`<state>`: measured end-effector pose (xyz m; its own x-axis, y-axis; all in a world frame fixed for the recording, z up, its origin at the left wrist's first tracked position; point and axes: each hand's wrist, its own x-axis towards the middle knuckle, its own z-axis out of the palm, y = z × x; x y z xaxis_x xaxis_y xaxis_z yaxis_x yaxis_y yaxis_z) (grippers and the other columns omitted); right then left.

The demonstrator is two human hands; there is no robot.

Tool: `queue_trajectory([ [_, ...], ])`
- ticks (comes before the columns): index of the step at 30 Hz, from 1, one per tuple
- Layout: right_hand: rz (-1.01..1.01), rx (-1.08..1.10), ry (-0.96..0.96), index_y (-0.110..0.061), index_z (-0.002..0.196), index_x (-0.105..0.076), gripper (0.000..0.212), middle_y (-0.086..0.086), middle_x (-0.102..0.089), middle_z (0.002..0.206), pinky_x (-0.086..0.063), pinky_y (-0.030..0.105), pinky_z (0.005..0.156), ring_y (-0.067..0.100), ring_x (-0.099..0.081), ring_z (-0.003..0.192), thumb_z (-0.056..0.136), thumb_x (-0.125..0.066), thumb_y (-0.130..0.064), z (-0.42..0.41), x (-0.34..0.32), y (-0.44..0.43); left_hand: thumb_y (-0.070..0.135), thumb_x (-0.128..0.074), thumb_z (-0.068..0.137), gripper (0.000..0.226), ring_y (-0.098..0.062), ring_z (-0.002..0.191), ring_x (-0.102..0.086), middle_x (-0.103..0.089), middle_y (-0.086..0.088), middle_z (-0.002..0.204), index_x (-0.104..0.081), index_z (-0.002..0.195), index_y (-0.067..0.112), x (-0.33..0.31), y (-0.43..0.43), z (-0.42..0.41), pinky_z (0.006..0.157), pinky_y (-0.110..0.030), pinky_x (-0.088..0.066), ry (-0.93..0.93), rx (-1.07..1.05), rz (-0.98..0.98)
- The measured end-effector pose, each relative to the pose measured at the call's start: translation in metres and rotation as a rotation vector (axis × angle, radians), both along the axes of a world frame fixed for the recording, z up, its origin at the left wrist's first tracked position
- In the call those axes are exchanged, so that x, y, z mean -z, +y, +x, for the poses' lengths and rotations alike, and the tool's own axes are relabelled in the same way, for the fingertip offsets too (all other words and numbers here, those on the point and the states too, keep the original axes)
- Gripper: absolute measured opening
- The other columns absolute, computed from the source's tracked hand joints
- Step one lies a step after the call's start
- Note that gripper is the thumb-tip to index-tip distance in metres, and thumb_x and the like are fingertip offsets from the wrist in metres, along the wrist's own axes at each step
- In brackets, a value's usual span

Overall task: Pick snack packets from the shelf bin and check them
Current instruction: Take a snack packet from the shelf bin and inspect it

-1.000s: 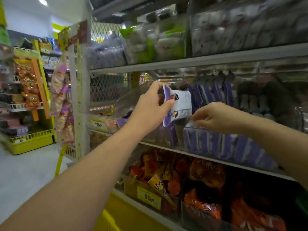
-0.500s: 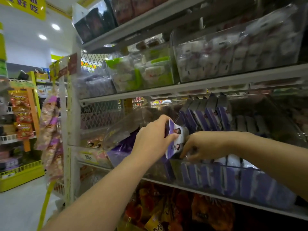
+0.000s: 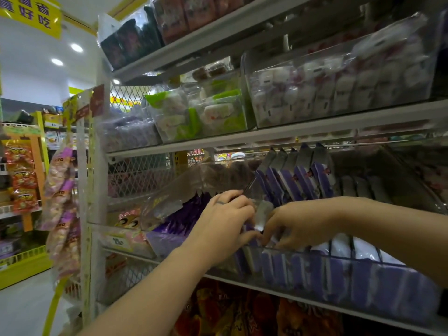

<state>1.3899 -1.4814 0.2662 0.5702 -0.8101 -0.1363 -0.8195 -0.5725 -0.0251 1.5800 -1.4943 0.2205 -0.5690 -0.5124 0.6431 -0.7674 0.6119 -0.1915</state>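
Left hand (image 3: 225, 225) and right hand (image 3: 301, 224) pinch one packet (image 3: 263, 213).

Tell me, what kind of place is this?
Probably a snack shop aisle: grey metal shelves carry clear plastic bins of purple snack packets, with a yellow price label and a yellow hanging sign overhead.

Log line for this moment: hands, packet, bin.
phase: packet at clear bin front | left hand: holds packet | right hand: fingers at packet's lower edge, grip unclear | bin: purple packets inside
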Motion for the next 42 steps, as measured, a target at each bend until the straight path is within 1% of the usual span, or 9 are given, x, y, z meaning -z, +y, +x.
queue_trajectory([
  [5,0.017,-0.016,0.008,-0.039,0.128,-0.056,0.032,-0.008,-0.057,0.123,-0.051,0.03,0.093,0.009,-0.057,0.104,0.097,-0.05,-0.035,-0.001,-0.001,0.0,0.051,-0.032,0.098,0.042,-0.014,0.145,-0.014,-0.057,0.018,0.127,-0.068,0.112,0.034,0.007,0.009,0.02,0.115,-0.019,0.006,-0.114,0.109,0.013],
  [10,-0.006,-0.04,0.002,-0.041,0.122,-0.06,0.027,-0.009,-0.06,0.114,-0.049,0.019,0.076,0.008,-0.059,0.094,0.096,-0.054,-0.036,-0.001,0.0,-0.006,0.045,-0.029,0.101,0.042,-0.014,0.143,-0.007,-0.053,0.013,0.133,-0.066,0.117,0.034,0.011,0.018,0.025,0.102,-0.006,0.025,-0.197,0.116,-0.007],
  [14,-0.094,-0.173,-0.095,-0.046,0.107,-0.064,0.025,-0.025,-0.058,0.097,-0.047,0.007,0.073,-0.005,-0.057,0.091,0.093,-0.059,-0.027,-0.001,0.006,-0.002,0.047,-0.032,0.1,0.038,-0.018,0.148,0.003,-0.035,0.012,0.145,-0.05,0.131,0.036,0.02,0.014,0.026,0.114,-0.024,0.007,-0.227,0.072,0.058],
  [17,-0.09,-0.224,-0.035,-0.044,0.11,-0.063,0.03,-0.024,-0.059,0.106,-0.049,0.021,0.084,0.008,-0.058,0.096,0.093,-0.058,-0.02,0.001,0.002,0.002,0.049,-0.036,0.098,0.044,-0.021,0.148,-0.006,-0.034,0.01,0.146,-0.042,0.137,0.032,0.028,0.012,0.027,0.118,-0.03,-0.002,-0.264,0.033,0.058],
  [22,-0.025,-0.096,0.068,-0.034,0.116,-0.063,0.031,-0.01,-0.057,0.09,-0.042,0.008,0.056,-0.001,-0.056,0.072,0.093,-0.058,-0.015,0.011,-0.006,-0.003,0.045,-0.041,0.097,0.046,-0.024,0.142,-0.026,-0.04,0.011,0.142,-0.037,0.141,0.031,0.032,0.01,0.023,0.121,-0.037,-0.014,-0.273,0.027,0.067],
  [28,-0.128,-0.099,-0.025,-0.025,0.109,-0.066,0.019,-0.019,-0.051,0.083,-0.035,-0.002,0.064,-0.024,-0.047,0.074,0.094,-0.055,-0.02,0.012,0.005,-0.003,0.039,-0.043,0.096,0.04,-0.018,0.123,-0.04,-0.047,0.009,0.133,-0.045,0.134,0.026,0.032,0.013,0.02,0.105,-0.034,-0.037,-0.217,0.064,0.063],
  [31,-0.163,-0.095,-0.065,-0.026,0.105,-0.066,0.016,-0.013,-0.056,0.089,-0.041,0.007,0.066,-0.011,-0.053,0.077,0.095,-0.055,-0.021,0.014,0.011,-0.003,0.038,-0.045,0.095,0.038,-0.017,0.116,-0.043,-0.049,0.008,0.128,-0.048,0.13,0.024,0.033,0.015,0.019,0.096,-0.031,-0.041,-0.203,0.069,0.054],
  [37,-0.351,0.03,-0.481,-0.032,0.087,-0.053,0.021,-0.005,-0.059,0.08,-0.043,0.01,0.064,0.006,-0.055,0.071,0.099,-0.046,-0.016,0.004,-0.006,0.004,0.039,-0.046,0.094,0.039,-0.015,0.118,-0.042,-0.048,0.008,0.13,-0.046,0.131,0.025,0.032,0.015,0.021,0.1,-0.032,-0.042,-0.191,0.087,0.061],
  [42,-0.323,0.106,-0.897,-0.016,0.094,-0.049,0.016,0.012,-0.056,0.076,-0.056,0.045,0.06,0.029,-0.06,0.06,0.103,-0.037,-0.013,0.001,-0.021,0.024,0.041,-0.045,0.095,0.044,-0.016,0.126,-0.04,-0.046,0.011,0.137,-0.044,0.138,0.03,0.031,0.018,0.019,0.104,-0.033,-0.035,-0.196,0.034,0.059],
])
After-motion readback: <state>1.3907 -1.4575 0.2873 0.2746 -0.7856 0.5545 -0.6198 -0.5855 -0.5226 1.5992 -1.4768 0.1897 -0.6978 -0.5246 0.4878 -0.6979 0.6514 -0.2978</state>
